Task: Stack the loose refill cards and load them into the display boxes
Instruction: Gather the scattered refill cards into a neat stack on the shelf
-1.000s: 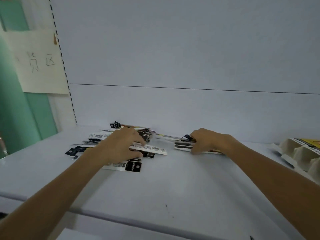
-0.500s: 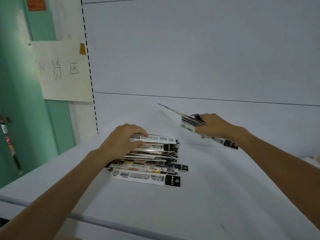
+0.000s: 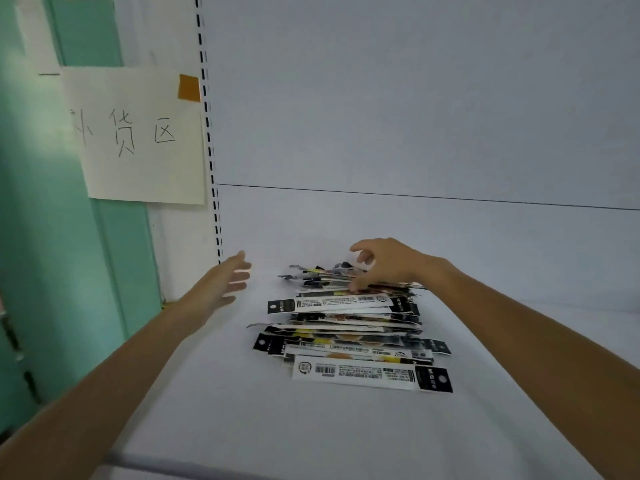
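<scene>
Cards (image 3: 349,327) lie piled on the shelf (image 3: 242,410) under the right grip (image 3: 391,268), whose loose, parted fingers (image 3: 363,247) touch the top; left grip (image 3: 221,285) hovers beside them, fingers spread apart.

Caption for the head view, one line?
Right hand atop a rough pile of refill cards on a shelf; left hand open beside it.
</scene>
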### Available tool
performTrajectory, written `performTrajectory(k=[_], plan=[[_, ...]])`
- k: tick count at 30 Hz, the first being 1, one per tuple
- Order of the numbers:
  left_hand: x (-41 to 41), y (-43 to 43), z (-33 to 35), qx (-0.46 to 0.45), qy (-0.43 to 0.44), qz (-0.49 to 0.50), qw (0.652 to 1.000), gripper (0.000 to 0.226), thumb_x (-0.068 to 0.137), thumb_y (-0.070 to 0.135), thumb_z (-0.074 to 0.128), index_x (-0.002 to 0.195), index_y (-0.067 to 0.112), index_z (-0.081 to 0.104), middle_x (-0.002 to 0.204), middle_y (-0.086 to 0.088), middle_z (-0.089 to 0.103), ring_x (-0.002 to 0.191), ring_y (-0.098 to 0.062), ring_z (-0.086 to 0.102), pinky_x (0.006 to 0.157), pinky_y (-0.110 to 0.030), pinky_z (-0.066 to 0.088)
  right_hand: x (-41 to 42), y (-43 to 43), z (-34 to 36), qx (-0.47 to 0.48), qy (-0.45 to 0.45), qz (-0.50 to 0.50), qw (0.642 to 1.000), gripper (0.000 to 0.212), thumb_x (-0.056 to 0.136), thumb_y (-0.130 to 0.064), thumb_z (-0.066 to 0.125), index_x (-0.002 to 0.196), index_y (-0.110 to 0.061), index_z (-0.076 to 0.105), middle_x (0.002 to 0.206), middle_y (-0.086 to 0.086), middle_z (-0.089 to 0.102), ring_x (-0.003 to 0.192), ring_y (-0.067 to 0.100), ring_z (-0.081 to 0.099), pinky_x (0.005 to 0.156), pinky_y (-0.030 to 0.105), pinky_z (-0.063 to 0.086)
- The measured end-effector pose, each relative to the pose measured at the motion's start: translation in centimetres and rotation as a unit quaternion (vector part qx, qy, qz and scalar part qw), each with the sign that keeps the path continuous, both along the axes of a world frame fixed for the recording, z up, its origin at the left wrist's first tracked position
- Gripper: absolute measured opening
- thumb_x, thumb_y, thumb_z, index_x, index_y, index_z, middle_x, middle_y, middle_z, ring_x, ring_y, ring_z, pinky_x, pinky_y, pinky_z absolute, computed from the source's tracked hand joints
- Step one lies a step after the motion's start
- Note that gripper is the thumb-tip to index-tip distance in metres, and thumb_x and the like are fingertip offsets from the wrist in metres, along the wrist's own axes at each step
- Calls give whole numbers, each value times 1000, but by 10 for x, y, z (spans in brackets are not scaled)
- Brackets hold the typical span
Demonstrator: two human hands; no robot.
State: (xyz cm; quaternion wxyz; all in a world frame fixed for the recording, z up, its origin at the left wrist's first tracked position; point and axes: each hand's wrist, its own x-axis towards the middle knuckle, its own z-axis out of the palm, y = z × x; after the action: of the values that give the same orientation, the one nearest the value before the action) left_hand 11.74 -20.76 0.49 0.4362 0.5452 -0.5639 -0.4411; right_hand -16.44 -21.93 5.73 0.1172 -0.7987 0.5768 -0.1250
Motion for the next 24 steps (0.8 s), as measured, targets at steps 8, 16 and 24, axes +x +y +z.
performTrajectory(k=[8, 16, 24], plan=[[-22, -21, -5, -15, -3, -48, 999, 52, 97, 48, 29, 134, 14, 43, 144, -10, 37, 133, -26, 34, 109, -36, 25, -49, 34, -31, -108, -212, -221, 946, 57, 94, -52, 38, 136, -14, 42, 143, 4, 42, 130, 21, 38, 103, 32, 29], [-70, -45, -10, -28, -23, -30, 999, 52, 100, 43, 23, 141, 12, 32, 145, -10, 35, 135, -24, 30, 108, -37, 23, -30, 39, -68, -21, -387, -265, 883, 94, 77, -74, 42, 148, -19, 16, 155, 2, 19, 141, 24, 21, 112, 44, 19], [-89, -45, -5, 20, -20, -120, 992, 41, 100, 44, 21, 106, 19, 53, 87, 6, 50, 67, 7, 59, 66, -8, 44, -13, 21, -71, -36, -317, -285, 904, 42, 98, -44, 30, 109, -13, 56, 114, 7, 58, 111, 24, 50, 91, 34, 35]])
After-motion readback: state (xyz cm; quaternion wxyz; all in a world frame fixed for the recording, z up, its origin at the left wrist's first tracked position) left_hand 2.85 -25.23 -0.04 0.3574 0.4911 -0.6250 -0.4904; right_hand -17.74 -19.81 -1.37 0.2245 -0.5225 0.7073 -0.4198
